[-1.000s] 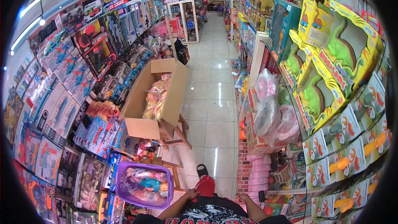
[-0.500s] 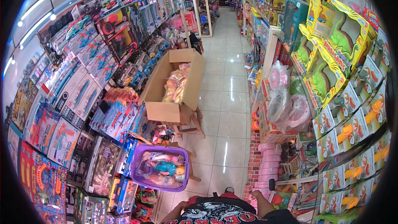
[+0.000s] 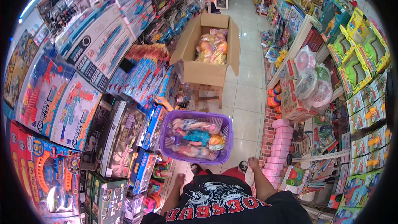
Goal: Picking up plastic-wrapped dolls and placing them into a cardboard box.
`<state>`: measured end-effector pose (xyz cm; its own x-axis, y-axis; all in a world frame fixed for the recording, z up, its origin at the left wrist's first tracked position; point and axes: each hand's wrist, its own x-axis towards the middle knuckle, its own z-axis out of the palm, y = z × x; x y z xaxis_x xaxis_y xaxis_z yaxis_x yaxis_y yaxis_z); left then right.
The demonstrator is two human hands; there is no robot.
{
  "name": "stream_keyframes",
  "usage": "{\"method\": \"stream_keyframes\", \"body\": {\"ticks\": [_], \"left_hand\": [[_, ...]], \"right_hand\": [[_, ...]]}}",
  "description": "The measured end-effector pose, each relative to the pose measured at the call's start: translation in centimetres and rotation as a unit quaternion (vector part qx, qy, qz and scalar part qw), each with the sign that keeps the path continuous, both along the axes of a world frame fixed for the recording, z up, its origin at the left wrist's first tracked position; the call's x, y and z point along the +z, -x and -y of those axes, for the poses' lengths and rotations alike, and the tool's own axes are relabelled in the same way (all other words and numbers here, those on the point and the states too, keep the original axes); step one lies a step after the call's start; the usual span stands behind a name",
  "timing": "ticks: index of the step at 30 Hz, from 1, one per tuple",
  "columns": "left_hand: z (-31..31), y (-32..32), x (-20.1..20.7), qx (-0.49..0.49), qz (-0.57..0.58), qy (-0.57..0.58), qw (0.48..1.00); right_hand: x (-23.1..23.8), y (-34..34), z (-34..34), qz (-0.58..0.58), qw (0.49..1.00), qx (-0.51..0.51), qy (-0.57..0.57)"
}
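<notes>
My left hand (image 3: 180, 178) hangs low by my side, just below the near left corner of a purple plastic basket (image 3: 174, 158); its fingers are too small to make out. In the basket lie several dolls in clear plastic bags, one with a turquoise doll (image 3: 196, 136) outfit. My right hand (image 3: 253, 164) is lowered on the other side, near a stack of pink round containers (image 3: 280, 149), touching nothing; its fingers look loosely apart and nothing shows in them. Behind the basket, an open cardboard box (image 3: 204, 73) holds bagged dolls (image 3: 212, 46).
A wooden stool (image 3: 208, 96) supports the box. Boxed toys (image 3: 76, 112) crowd the left shelves. On the right are plastic-wrapped fans or wheels (image 3: 308, 81) on a carton and yellow dinosaur boxes (image 3: 356, 72). A tiled aisle (image 3: 246, 87) runs between.
My view has shifted, so the basket and cardboard box appear further right, the basket also higher. My feet now show beyond my shirt. Both hands stay lowered by my sides.
</notes>
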<state>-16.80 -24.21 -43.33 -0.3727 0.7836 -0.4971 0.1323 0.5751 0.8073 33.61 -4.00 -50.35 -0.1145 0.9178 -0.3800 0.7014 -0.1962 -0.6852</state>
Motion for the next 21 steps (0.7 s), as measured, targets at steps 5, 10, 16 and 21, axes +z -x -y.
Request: {"method": "stream_keyframes", "body": {"ticks": [5,10,16,21], "left_hand": [[-2.8,9.0,5.7,0.276,-0.149,-0.164,0.935],[-12.0,10.7,17.8,0.189,-0.227,-0.342,0.892],[-20.0,7.6,21.2,-0.040,-0.163,-0.224,0.960],[-25.0,6.5,16.9,-0.038,0.127,-0.038,0.990]], "right_hand": [[18.0,15.3,-3.2,-0.175,0.927,-0.291,-0.159],[27.8,23.6,-6.2,-0.165,0.921,-0.204,-0.288],[28.8,30.5,-9.7,-0.134,0.951,-0.267,0.085],[24.7,30.2,-11.7,-0.070,0.956,-0.283,0.035]]}}
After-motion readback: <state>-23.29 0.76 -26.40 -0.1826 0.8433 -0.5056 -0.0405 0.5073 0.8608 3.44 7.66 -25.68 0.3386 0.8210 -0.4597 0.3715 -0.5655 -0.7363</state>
